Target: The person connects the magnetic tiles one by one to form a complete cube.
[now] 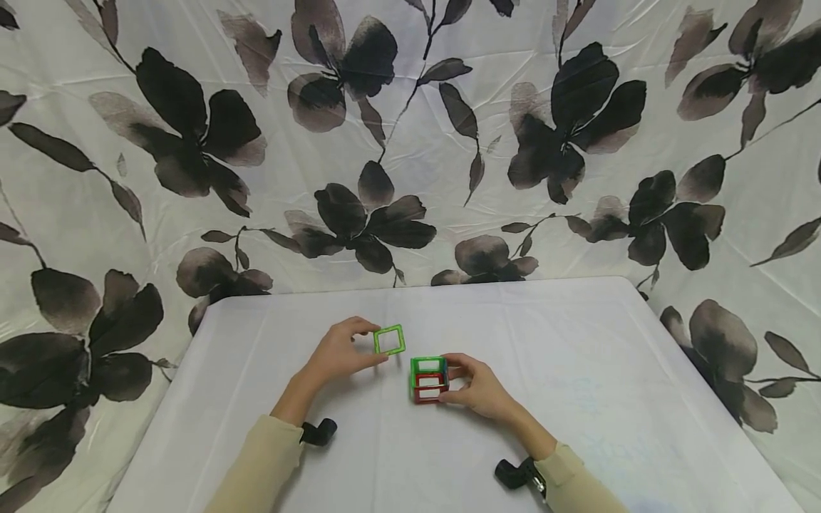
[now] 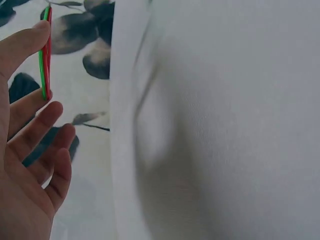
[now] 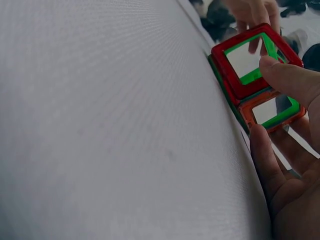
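Observation:
My left hand [image 1: 336, 353] pinches a square magnetic tile [image 1: 402, 338] between thumb and a finger, raised at the left of a small box of tiles. Seen edge-on in the left wrist view, that tile [image 2: 45, 65] shows a green side and a red side. The box of magnetic tiles [image 1: 412, 381], with green, red and some blue frames, stands on the table. From its right side my right hand [image 1: 484, 392] grips it. In the right wrist view the thumb lies across a red frame [image 3: 237, 92], and an orange frame [image 3: 247, 112] sits beside it.
A white cloth covers the table [image 1: 609, 370], whose back edge meets a hanging floral sheet [image 1: 462, 235]. A black wrist camera [image 1: 319, 432] sits on the left wrist and another camera [image 1: 511, 474] on the right.

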Demonstrator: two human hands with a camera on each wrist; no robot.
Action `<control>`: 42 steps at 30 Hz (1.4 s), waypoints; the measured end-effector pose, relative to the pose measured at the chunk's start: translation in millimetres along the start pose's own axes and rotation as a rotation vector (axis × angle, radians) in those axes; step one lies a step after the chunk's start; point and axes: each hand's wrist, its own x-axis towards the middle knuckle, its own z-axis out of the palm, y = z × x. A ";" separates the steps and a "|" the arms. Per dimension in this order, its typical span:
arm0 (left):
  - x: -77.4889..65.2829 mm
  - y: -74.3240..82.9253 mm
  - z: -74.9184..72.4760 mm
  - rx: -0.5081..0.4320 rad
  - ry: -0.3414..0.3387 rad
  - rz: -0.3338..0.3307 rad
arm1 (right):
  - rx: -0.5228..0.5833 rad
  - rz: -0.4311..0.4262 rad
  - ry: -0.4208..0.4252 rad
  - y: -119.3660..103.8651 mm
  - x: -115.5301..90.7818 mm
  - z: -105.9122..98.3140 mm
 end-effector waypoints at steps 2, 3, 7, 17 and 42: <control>-4.5 6.4 1.2 0.017 -0.003 0.008 | -0.005 -0.006 0.006 0.5 -0.8 -0.3; -6.6 9.1 2.7 0.031 -0.006 0.016 | -0.009 -0.010 0.009 1.1 -1.4 -0.6; -15.9 21.5 7.6 0.079 -0.008 0.036 | -0.019 -0.023 0.006 3.3 -2.8 -1.6; -25.3 52.7 9.9 0.116 -0.031 0.035 | -0.019 0.007 0.006 -1.3 -0.9 -0.4; -11.9 79.7 26.3 0.180 -0.122 0.100 | -0.037 -0.015 -0.004 -3.1 -1.3 0.1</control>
